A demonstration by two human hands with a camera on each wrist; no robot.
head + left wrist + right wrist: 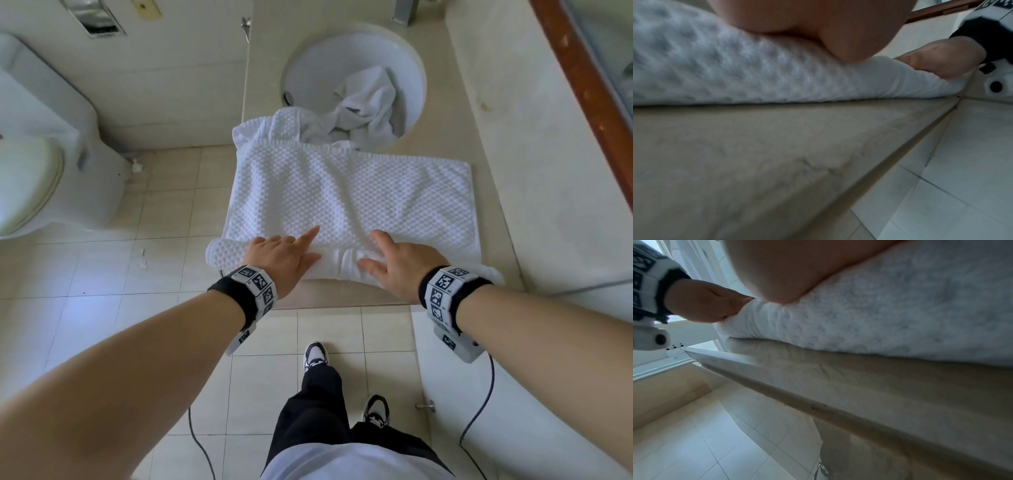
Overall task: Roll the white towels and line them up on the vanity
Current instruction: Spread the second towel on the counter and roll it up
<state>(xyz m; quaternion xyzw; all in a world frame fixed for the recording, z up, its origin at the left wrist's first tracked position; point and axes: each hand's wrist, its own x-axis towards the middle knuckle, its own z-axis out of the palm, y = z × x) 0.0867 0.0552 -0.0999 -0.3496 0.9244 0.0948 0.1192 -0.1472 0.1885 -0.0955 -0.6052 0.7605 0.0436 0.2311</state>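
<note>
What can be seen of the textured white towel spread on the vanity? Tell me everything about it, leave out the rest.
The white towel looks like thick cotton with a raised diamond waffle weave. It lies flat on the beige stone vanity top, just in front of the sink. Its near edge is rolled into a short, thick tube at the counter's front edge, and its left side overhangs the counter's end. The left hand and right hand press on the roll, fingers mostly straight. Its far edge touches another crumpled towel spilling from the sink.

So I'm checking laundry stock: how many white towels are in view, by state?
Being rolled on the vanity, under the left hand and right hand: 1 towel
Crumpled in the sink: 1 towel
Total: 2
</note>
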